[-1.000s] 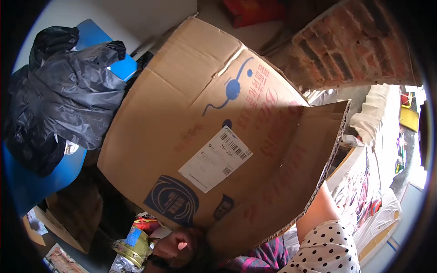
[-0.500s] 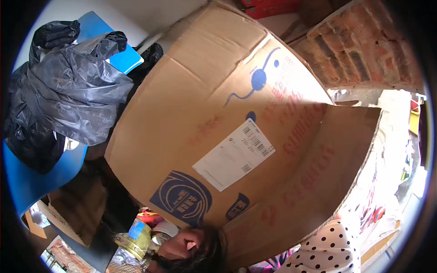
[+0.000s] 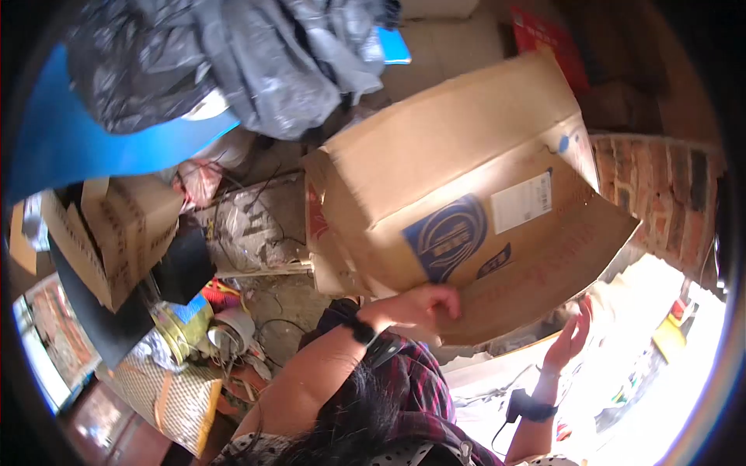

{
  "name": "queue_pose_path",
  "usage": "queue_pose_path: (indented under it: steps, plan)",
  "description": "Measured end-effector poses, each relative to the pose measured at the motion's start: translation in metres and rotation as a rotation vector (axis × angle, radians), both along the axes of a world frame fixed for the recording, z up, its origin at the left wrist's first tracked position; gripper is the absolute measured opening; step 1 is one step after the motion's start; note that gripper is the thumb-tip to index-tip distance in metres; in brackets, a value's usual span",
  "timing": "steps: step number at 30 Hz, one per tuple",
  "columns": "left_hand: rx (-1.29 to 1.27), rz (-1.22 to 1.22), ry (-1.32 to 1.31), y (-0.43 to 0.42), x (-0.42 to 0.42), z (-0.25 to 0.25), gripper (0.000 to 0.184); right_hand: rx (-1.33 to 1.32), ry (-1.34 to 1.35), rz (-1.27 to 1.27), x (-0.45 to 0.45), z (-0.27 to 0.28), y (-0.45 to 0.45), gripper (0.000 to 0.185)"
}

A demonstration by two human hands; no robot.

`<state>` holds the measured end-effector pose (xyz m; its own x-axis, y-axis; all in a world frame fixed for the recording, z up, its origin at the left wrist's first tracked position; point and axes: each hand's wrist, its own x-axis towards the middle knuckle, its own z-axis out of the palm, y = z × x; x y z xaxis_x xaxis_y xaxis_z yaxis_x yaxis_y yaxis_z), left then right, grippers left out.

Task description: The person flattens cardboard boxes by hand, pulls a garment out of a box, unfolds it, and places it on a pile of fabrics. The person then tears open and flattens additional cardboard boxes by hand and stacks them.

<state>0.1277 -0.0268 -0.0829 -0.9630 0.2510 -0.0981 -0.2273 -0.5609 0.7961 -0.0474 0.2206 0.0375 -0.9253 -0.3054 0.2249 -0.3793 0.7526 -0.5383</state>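
Note:
A large brown cardboard box [image 3: 458, 147] with blue logos, red print and a white label is tilted in front of me, its flaps folded out. My left hand [image 3: 416, 307], with a black wristband, is at the box's near lower edge, its fingers curled round the flap's edge. Below the right end of that flap, my right hand [image 3: 569, 342] is raised with its fingers stretched out. A black band with a thin cable is on this wrist. Whether the right fingertips touch the flap is hard to tell.
Grey-black plastic bags [image 3: 264, 62] lie over a blue surface [image 3: 101, 159] at upper left. A smaller cardboard box [image 3: 128, 233] stands at left, above jumbled items and a woven padded piece [image 3: 167, 396]. A brick wall [image 3: 653, 194] is at right, with a red box [image 3: 548, 46] behind.
The cardboard box has moved from close before the camera to lower and farther away, and its tilt has changed. Both hands have come into sight, and more of the cluttered floor shows.

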Motion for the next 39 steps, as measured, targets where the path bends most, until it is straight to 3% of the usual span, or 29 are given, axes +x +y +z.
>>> queue_pose_path:
  steps: [1,2,4,6,8,11,13,16,18,21,23,30,32,34,36,39]
  plan:
    - [-0.044,-0.01,0.006,0.0,-0.011,-0.01,0.028,0.147,0.119,0.122,0.001,0.023,-0.019,0.025]
    - [0.049,-0.16,-0.41,-0.025,-0.025,0.029,0.036,0.147,0.129,0.15,0.002,0.036,-0.036,0.025]
    - [0.289,0.037,-0.274,0.0,-0.036,-0.024,0.043,0.236,-0.096,0.537,0.008,0.051,-0.077,0.032]
    - [0.322,0.026,-0.249,0.008,-0.041,-0.046,0.043,0.444,-0.144,0.767,0.013,0.049,-0.14,0.041]
    - [0.347,-0.004,-0.227,0.008,-0.04,-0.054,0.043,0.485,-0.086,0.909,0.006,0.014,-0.181,0.046]
    - [0.394,0.053,-0.209,0.017,-0.03,-0.058,0.029,0.707,-0.147,0.872,-0.016,-0.053,-0.208,0.058]
    - [-0.357,0.402,-0.09,0.013,-0.015,-0.052,0.034,0.98,-0.168,0.845,-0.022,-0.076,-0.208,0.07]
    - [-0.868,0.661,0.021,-0.026,0.029,-0.025,0.038,0.986,-0.121,0.83,-0.018,-0.09,-0.186,0.076]
    - [-1.25,0.632,-0.032,-0.052,0.051,-0.01,0.055,0.987,-0.075,0.8,-0.021,-0.104,-0.157,0.077]
    - [-1.621,0.447,-0.117,-0.077,0.064,-0.013,0.075,0.998,-0.079,0.729,-0.026,-0.101,-0.156,0.077]
    - [-1.693,0.305,-0.064,-0.08,0.061,-0.026,0.078,0.998,-0.13,0.718,-0.034,-0.087,-0.153,0.076]
    - [-1.699,0.326,-0.021,-0.067,0.025,-0.084,0.076,0.979,-0.096,0.63,-0.058,-0.119,-0.126,0.075]
    - [-1.731,0.199,0.055,-0.058,-0.005,-0.126,0.078,1.044,-0.329,0.454,-0.078,-0.145,-0.118,0.073]
    - [-1.695,0.139,-0.058,-0.054,-0.029,-0.149,0.079,1.101,-0.529,0.424,-0.104,-0.176,-0.093,0.066]
    - [-1.711,0.135,-0.048,-0.054,-0.031,-0.155,0.08,1.097,-0.342,0.577,-0.121,-0.204,-0.07,0.066]
    - [-1.729,0.159,-0.025,-0.058,-0.03,-0.151,0.08,0.966,-0.277,0.7,-0.134,-0.19,-0.069,0.06]
